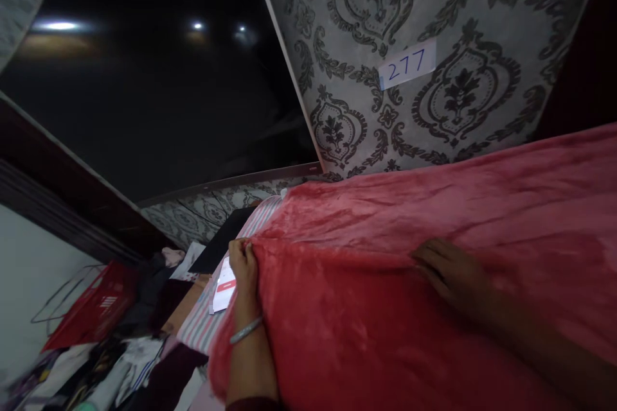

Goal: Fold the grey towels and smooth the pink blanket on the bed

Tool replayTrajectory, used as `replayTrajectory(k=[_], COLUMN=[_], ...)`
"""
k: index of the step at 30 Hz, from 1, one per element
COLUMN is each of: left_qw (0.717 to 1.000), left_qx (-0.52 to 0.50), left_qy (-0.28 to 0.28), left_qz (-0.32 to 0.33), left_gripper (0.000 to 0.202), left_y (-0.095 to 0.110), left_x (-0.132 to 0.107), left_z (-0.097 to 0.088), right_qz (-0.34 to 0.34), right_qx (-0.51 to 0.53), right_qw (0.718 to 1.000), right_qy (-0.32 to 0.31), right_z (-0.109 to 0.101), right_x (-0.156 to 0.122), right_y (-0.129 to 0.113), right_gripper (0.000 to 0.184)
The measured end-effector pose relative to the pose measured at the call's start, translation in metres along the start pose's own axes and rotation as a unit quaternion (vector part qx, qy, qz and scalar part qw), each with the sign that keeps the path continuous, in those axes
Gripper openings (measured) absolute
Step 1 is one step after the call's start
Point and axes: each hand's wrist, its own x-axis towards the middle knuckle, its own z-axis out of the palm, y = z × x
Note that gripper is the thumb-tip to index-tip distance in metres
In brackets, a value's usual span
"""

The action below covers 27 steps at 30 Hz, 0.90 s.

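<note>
A plush red blanket (pixel 347 308) covers most of the surface before me, and a raised fold runs across it between my hands. My left hand (pixel 243 263), with a silver bracelet on the wrist, is closed on the blanket's left corner. Farther right, my right hand (pixel 446 270) pinches the same fold with thumb and fingers. Beside my left hand a lit phone-like screen (pixel 224 289) lies on a striped cloth (pixel 197 324), partly hidden by the hand and the blanket.
A large dark TV screen (pixel 168 90) stands against patterned wallpaper (pixel 337 128). A paper label (pixel 409 64) reading 277 sticks to the wall. At the lower left are a red bag (pixel 94 305), heaped clothes (pixel 135 366) and a flat black object (pixel 222 241).
</note>
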Motion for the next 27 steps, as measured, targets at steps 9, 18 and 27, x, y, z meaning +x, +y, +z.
replayTrajectory(k=[9,18,27], left_qw=[0.998,0.999,0.999], left_qx=[0.023,0.023,0.010], left_qy=[0.060,0.011,-0.041], left_qz=[-0.013,-0.042,-0.011], left_gripper=[0.006,0.009,0.014], left_y=[0.002,0.006,0.043], left_x=[-0.006,-0.006,0.047], left_z=[0.007,0.013,-0.033], right_qz=[-0.005,-0.006,0.023], right_qx=[0.007,-0.009,-0.020], right_qw=[1.000,1.000,0.999], right_qy=[-0.021,-0.002,-0.018], right_z=[0.002,0.014,0.002], right_x=[0.001,-0.004,0.007], right_y=[-0.001,0.001,-0.002], right_gripper=[0.028,0.026,0.019])
